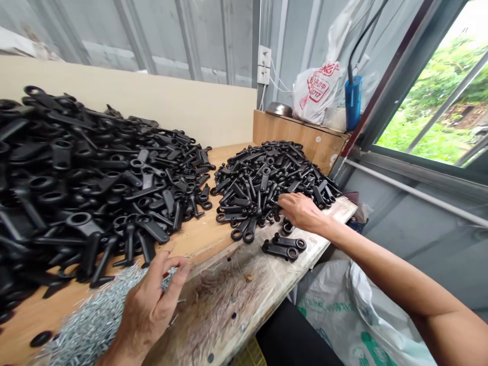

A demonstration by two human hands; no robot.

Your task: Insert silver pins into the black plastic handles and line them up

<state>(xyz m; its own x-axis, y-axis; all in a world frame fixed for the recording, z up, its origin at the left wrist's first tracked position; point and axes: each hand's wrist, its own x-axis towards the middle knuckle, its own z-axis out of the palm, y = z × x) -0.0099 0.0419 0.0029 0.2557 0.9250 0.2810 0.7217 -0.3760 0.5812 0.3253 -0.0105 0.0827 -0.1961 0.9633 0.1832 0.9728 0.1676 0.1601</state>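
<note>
My right hand [301,211] is at the front right edge of the smaller pile of black arm-shaped parts [263,178], each with a ring at one end. Its fingers are curled down onto one of these parts, and their tips are partly hidden. Just in front of that hand lie two loose black arm-shaped parts [281,250], side by side. Over the edge of a heap of small silvery metal pins [95,315] hovers my left hand [150,300]. Its thumb and index finger come together in a pinch; anything between them is too small to make out.
A larger heap of black parts [76,168] covers the left of the wooden table [221,249]. A low wooden box [290,140] stands behind the smaller pile, with a metal bowl [279,109] and plastic bag [318,91] on top. Below the table's right edge is a white sack [354,310].
</note>
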